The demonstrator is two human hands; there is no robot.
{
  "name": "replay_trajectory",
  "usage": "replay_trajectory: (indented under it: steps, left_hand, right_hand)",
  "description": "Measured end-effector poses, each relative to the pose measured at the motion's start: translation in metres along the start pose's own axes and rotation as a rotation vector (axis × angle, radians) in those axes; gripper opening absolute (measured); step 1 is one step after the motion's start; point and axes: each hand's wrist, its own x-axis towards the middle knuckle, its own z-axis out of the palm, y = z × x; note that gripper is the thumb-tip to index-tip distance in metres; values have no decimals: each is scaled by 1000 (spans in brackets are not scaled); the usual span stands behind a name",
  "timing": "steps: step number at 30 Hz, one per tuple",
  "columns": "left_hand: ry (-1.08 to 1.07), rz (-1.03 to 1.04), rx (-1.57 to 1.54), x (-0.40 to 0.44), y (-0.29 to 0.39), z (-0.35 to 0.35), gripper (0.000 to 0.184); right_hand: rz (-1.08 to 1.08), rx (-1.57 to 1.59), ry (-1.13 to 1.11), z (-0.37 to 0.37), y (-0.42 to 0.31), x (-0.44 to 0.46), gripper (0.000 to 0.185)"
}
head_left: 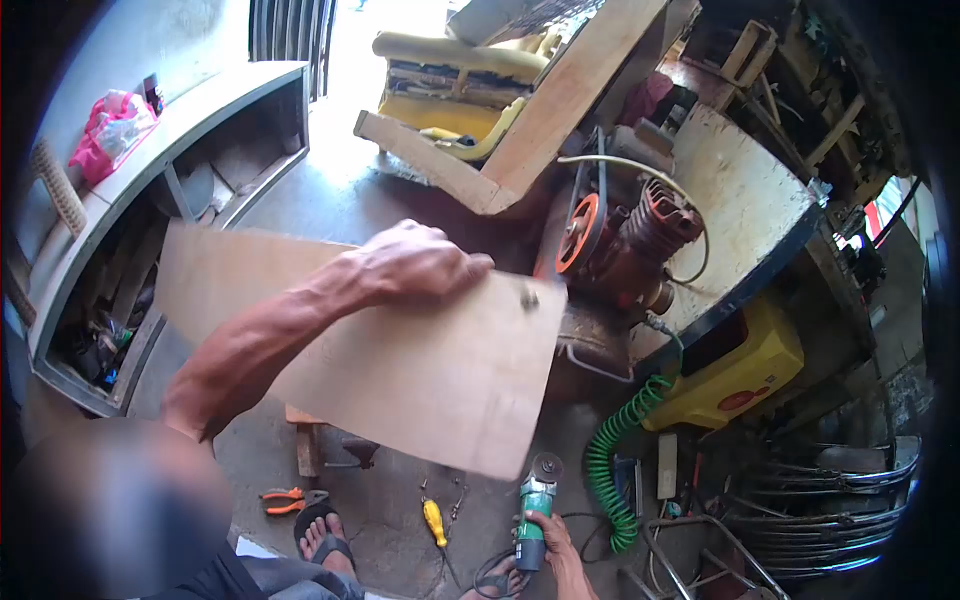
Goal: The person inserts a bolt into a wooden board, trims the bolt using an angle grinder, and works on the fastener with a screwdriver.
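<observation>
My left hand (425, 262) is closed over the upper edge of a thin plywood board (430, 375), which is held up tilted in front of me. A small dark spot marks the board near its right corner. Below the board, my right hand (553, 537) grips a green angle grinder (537, 505) by its body, with the disc end pointing up and away from me. The grinder's disc is just clear of the board's lower corner in this view. On the floor lie a yellow-handled screwdriver (434, 522) and orange-handled pliers (285, 500).
An air compressor (625, 250) with an orange pulley stands at right, with a coiled green hose (610, 465) beside it. A wooden frame (570, 110) leans behind. Metal chair frames (840, 500) are at lower right, shelving (190, 130) at left. My sandalled feet are below.
</observation>
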Motion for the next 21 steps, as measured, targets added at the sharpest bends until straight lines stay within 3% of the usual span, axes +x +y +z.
replay_trajectory:
  steps: [3,6,11,14,17,19,21]
  left_hand:
    - [-280,104,76,4,9,44,64]
    - [-367,256,142,6,-9,115,68]
    - [-506,211,196,-2,-27,188,54]
    - [-592,151,170,-18,-29,197,53]
    - [-486,103,21,-35,-29,208,45]
    - [-4,286,-14,-55,-26,221,39]
    - [247,227,-173,-86,6,211,27]
  right_hand:
    - [-29,-36,30,-9,19,-7,43]
    - [-120,-101,93,-12,22,-18,46]
    - [-381,-18,-19,29,-15,-61,47]
    - [-307,93,-200,23,-24,-58,47]
    - [-368,250,-331,57,-37,-57,47]
    - [-279,247,-394,78,-52,-68,47]
    - [-289,204,-364,78,-53,-58,50]
